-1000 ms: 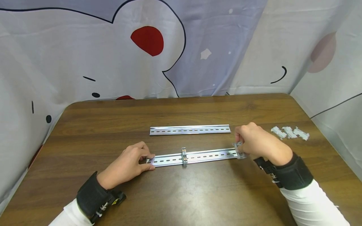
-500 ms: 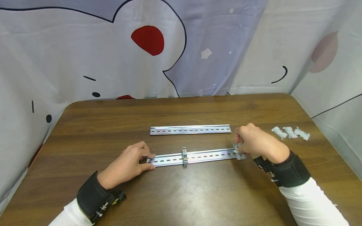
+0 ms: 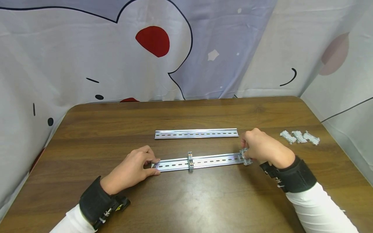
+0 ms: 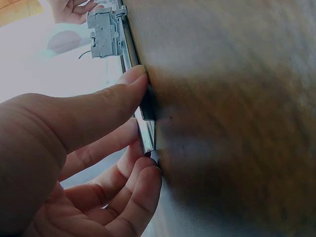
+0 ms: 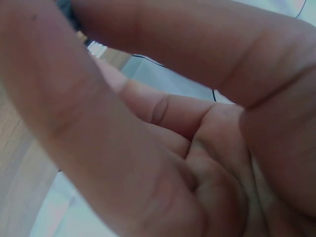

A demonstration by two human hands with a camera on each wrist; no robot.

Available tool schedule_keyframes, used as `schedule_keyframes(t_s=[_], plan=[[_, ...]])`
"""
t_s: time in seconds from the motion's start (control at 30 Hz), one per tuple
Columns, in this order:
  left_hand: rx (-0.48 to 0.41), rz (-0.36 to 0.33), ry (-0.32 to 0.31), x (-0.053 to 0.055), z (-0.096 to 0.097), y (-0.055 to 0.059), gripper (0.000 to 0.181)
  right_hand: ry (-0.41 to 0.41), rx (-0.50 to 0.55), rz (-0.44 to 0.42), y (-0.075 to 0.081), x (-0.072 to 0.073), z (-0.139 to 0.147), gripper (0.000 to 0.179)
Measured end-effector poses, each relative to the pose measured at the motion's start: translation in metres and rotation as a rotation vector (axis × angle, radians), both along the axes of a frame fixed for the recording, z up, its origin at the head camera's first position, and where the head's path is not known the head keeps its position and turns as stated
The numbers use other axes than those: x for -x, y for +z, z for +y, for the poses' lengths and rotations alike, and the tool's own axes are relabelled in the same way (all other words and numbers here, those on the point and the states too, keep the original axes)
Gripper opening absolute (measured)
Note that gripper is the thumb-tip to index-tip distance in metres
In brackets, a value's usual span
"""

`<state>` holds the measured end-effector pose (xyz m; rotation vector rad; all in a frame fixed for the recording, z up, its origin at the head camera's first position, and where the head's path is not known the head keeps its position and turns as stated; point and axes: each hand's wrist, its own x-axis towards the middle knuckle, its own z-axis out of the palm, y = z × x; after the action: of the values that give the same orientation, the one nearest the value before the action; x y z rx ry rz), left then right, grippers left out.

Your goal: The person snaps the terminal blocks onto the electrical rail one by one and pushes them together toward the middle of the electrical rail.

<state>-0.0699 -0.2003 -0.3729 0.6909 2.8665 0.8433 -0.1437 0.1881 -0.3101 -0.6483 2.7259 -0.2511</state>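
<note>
A slotted metal DIN rail [image 3: 217,160] lies across the table in the head view. My left hand [image 3: 132,168] pinches its left end, thumb on the near edge and fingers on the far edge. One grey terminal block [image 3: 190,161] sits crosswise on the rail, left of the middle; the left wrist view shows this block [image 4: 105,35] standing up from the rail. At the rail's right end, my right hand [image 3: 264,147] pinches a second grey terminal block [image 3: 247,159], partly hidden by the fingers. In the right wrist view the fingers [image 5: 94,123] cover most of that block.
Behind the first rail lies another DIN rail [image 3: 196,133] with nothing mounted on it. Three more terminal blocks [image 3: 299,137] lie side by side at the right of the wooden table [image 3: 186,207]. A printed curtain [image 3: 87,58] hangs behind the table.
My right hand has shifted slightly left with the terminal block, which overlaps the rail's end a little more. My left hand and the rail have stayed in place.
</note>
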Motion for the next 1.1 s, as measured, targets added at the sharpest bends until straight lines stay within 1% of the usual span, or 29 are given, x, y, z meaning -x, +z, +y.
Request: schedule_keyframes(t_s=[0.1, 0.23, 0.33, 0.5, 0.83, 1.1], plan=[[0.008, -0.004, 0.006, 0.001, 0.0, 0.0, 0.037, 0.002, -0.001, 0.004, -0.001, 0.0, -0.001, 0.018], [0.012, -0.002, 0.007, 0.001, 0.001, 0.0, 0.036, -0.006, -0.004, -0.001, -0.001, -0.001, -0.004, 0.01], [0.007, 0.006, 0.002, 0.001, 0.001, 0.0, 0.036, -0.007, -0.005, 0.003, -0.002, -0.001, -0.005, 0.013], [0.006, 0.004, 0.004, 0.001, 0.001, 0.0, 0.036, -0.004, 0.004, 0.002, -0.003, -0.001, -0.006, 0.012], [-0.001, 0.008, -0.012, 0.0, -0.001, 0.0, 0.035, 0.008, -0.023, 0.019, -0.004, 0.001, -0.011, 0.015], [-0.007, 0.003, -0.011, 0.0, -0.001, 0.0, 0.036, 0.022, -0.038, 0.009, -0.004, 0.002, -0.013, 0.009]])
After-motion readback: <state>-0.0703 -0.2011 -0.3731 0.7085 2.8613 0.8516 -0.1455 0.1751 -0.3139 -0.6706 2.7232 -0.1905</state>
